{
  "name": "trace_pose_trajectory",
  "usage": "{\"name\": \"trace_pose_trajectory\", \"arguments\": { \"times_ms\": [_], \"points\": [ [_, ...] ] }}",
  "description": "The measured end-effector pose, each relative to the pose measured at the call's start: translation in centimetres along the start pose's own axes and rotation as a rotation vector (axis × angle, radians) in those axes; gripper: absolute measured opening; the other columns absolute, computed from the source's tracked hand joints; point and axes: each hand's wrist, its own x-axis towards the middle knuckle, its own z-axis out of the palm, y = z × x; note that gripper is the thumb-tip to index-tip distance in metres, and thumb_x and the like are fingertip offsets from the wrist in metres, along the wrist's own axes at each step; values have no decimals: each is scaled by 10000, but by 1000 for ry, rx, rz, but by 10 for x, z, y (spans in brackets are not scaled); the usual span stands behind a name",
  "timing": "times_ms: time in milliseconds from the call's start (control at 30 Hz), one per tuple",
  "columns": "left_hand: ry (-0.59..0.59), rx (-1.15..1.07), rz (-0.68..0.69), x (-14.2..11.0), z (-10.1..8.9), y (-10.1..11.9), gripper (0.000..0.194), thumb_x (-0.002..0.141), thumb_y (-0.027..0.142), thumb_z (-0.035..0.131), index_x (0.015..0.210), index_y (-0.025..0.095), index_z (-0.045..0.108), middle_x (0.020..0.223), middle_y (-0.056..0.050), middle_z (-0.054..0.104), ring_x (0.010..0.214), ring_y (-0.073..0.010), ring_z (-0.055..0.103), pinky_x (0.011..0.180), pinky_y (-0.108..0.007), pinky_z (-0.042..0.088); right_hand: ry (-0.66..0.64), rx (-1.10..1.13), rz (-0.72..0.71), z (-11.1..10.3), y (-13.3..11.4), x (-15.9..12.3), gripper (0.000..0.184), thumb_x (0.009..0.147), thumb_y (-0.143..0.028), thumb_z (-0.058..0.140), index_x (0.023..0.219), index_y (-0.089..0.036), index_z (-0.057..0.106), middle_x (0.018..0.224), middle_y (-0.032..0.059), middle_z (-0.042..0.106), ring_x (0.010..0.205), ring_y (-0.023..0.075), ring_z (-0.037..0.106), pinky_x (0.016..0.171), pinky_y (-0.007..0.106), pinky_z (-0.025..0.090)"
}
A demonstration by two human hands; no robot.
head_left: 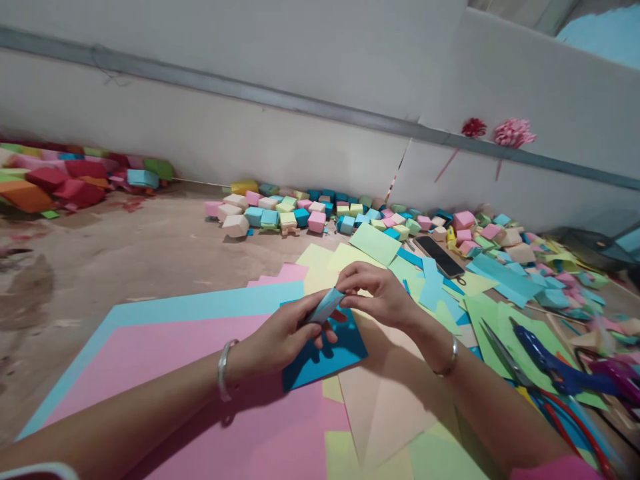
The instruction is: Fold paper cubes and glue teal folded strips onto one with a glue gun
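A small folded piece of light blue paper (327,305) is held between both hands, above the colored sheets. My left hand (286,333) grips its lower end, thumb along one side and fingers beneath. With fingertips pinched, my right hand (377,293) holds the upper end. A dark blue paper sheet (325,363) lies under the hands. It rests on a large pink sheet (200,380), which lies over a light blue one (210,300). Peach paper (385,400) spreads below my right forearm.
Scissors (510,357) and a blue glue gun (555,367) lie at the right, near a phone (439,257). Many folded paper blocks (300,217) line the wall, with another heap (75,177) at far left. Pink paper flowers (513,133) stand against the wall.
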Motion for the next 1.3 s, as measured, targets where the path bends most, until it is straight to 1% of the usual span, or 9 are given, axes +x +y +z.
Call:
{"name": "trace_pose_trajectory", "arguments": {
  "times_ms": [100, 233, 400, 567, 733, 867, 1067, 1167, 1300],
  "points": [
    [-10, -8, -10, 1, -1, 4, 402, 897, 212, 490, 1293, 143, 497, 872, -75, 707, 704, -151, 627, 683, -308, 533, 6, -15, -31, -2, 0, 0, 65, 786, -252, 755, 782, -196, 724, 854, 48, 650, 769, 146, 614, 703, 293, 519],
    [17, -86, -65, 4, 0, 6, 257, 902, 277, 506, 1101, 140, 591, 833, -67, 695, 735, -163, 646, 653, -290, 530, 84, 0, -70, -2, -3, 0, 112, 814, -277, 728, 760, -189, 686, 805, 41, 664, 758, 152, 624, 673, 285, 515],
    [-50, -143, -133, 3, 3, 2, 262, 942, 372, 477, 962, 140, 597, 741, -45, 679, 605, -124, 613, 600, -270, 523, 133, -199, -138, 3, -8, -3, 189, 898, -294, 606, 746, -184, 626, 725, 34, 656, 673, 136, 599, 620, 266, 483],
    [-79, -202, -90, -1, 9, 0, 288, 968, 413, 427, 989, 157, 557, 725, -47, 681, 530, -121, 619, 533, -265, 520, 267, -360, -215, 12, -12, -8, 173, 891, -248, 585, 726, -198, 574, 666, 21, 632, 628, 135, 578, 591, 270, 466],
    [-52, -322, -181, -3, 17, 1, 240, 882, 385, 604, 946, 160, 549, 717, -33, 658, 550, -132, 630, 498, -258, 541, 333, -333, -178, 20, -14, -8, 222, 873, -207, 562, 657, -210, 512, 646, 13, 616, 606, 131, 579, 582, 274, 472],
    [-5, -327, -257, -3, 18, 3, 262, 887, 408, 576, 908, 147, 569, 690, -43, 668, 524, -134, 619, 494, -276, 545, 340, -264, -170, 24, -13, -8, 209, 867, -177, 556, 663, -204, 524, 728, 39, 652, 685, 142, 619, 652, 288, 504],
    [30, -197, -205, -1, 15, 1, 252, 901, 379, 556, 952, 148, 641, 748, -54, 706, 545, -112, 609, 526, -239, 496, 440, -159, -128, 32, -4, -9, 167, 835, -198, 639, 693, -198, 551, 740, 39, 651, 678, 146, 609, 649, 298, 515],
    [54, -156, -154, -1, 14, -1, 251, 903, 381, 550, 953, 154, 646, 779, -55, 703, 592, -121, 611, 550, -242, 498, 413, -142, -154, 32, -4, -9, 143, 847, -218, 636, 724, -199, 565, 756, 45, 654, 710, 154, 623, 675, 313, 531],
    [137, 20, 5, -2, 11, -1, 255, 898, 390, 556, 904, 166, 678, 820, -44, 693, 708, -144, 607, 635, -262, 497, 344, -148, -214, 29, -11, -9, 142, 870, -214, 601, 733, -204, 565, 772, 52, 662, 720, 155, 632, 675, 312, 541]
  ]
}}
